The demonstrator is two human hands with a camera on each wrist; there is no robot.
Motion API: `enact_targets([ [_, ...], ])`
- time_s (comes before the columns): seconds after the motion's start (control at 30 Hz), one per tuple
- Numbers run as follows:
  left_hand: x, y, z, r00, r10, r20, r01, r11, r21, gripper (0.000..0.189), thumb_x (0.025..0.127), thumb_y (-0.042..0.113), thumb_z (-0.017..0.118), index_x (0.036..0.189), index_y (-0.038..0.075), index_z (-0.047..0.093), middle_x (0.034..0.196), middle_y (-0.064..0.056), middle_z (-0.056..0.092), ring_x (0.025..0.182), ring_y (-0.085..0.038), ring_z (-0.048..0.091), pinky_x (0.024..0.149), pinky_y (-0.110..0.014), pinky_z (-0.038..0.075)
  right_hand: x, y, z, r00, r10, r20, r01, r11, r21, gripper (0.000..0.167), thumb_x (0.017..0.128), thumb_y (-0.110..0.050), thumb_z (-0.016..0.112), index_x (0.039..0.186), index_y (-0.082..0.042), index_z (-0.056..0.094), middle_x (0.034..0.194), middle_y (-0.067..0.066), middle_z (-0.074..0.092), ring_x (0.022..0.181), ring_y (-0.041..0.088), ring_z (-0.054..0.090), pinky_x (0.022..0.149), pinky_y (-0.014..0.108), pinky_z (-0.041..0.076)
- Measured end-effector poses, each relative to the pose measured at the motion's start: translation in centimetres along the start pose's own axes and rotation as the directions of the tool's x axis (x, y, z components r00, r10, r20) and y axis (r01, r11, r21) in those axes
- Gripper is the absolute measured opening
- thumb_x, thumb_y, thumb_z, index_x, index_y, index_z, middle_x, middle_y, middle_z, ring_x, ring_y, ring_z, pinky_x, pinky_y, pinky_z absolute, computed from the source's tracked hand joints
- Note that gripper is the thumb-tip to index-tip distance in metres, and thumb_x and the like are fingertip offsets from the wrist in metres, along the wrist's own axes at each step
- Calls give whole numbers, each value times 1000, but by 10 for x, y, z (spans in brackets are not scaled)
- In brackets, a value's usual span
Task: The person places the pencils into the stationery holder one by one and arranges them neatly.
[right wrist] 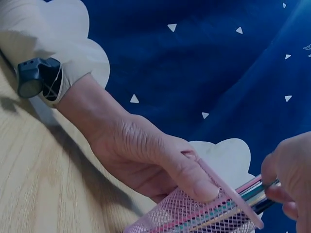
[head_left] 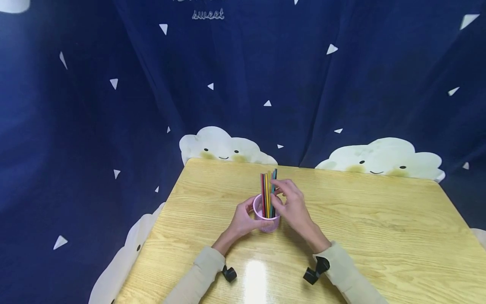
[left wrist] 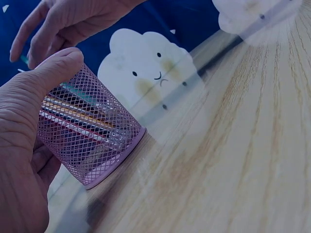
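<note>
A pink mesh pencil cup (head_left: pixel 268 227) stands on the wooden table, its base flat on the surface in the left wrist view. My left hand (head_left: pixel 242 218) grips the cup from the left, thumb across its near side below the rim. Several coloured pencils (head_left: pixel 267 190), among them red, yellow, black and teal ones, stand upright in it and show through the mesh. At their upper right, my right hand (head_left: pixel 294 206) pinches a teal pencil (right wrist: pixel 271 184) between thumb and fingers. The fingertips are partly hidden in the right wrist view.
The light wooden table (head_left: pixel 379 228) reaches well to the right of the cup. Behind it hangs a dark blue curtain (head_left: pixel 243 63) with white triangles and smiling clouds. Small black cameras (head_left: pixel 229 273) sit on both wrists.
</note>
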State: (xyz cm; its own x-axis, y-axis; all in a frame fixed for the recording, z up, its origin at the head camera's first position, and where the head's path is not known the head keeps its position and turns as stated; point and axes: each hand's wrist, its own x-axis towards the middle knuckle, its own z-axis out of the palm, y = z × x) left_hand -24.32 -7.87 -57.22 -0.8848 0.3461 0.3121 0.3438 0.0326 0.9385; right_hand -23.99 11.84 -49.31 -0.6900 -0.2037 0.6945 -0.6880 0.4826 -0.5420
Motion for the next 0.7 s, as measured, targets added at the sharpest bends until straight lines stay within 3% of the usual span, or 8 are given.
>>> enact_targets([
  [0.3,0,1,2,999,-28,16,28,999,-26,82,73,6,94,147,9,58,138,-10,68,123,-32,65,109,-49,51,0,-4,1,984,165,73,-158,984,-86,40,87,6,74,127,-2,71,102,10,65,85,18,68,57,21,52],
  [0.5,-1,1,3,1000,-27,13,27,1000,-11,83,72,8,94,147,11,58,138,-7,68,122,-27,66,109,-46,51,-4,-7,-1,985,160,58,-154,983,-104,33,88,5,72,121,0,73,108,11,67,87,19,68,61,30,58],
  [0.7,0,-1,3,1000,-23,-4,23,1000,5,85,72,10,95,148,13,57,139,-5,68,122,-25,65,110,-48,50,-12,-6,-10,994,103,-27,-105,989,-102,28,90,2,71,118,0,74,114,12,69,93,28,68,78,46,60],
])
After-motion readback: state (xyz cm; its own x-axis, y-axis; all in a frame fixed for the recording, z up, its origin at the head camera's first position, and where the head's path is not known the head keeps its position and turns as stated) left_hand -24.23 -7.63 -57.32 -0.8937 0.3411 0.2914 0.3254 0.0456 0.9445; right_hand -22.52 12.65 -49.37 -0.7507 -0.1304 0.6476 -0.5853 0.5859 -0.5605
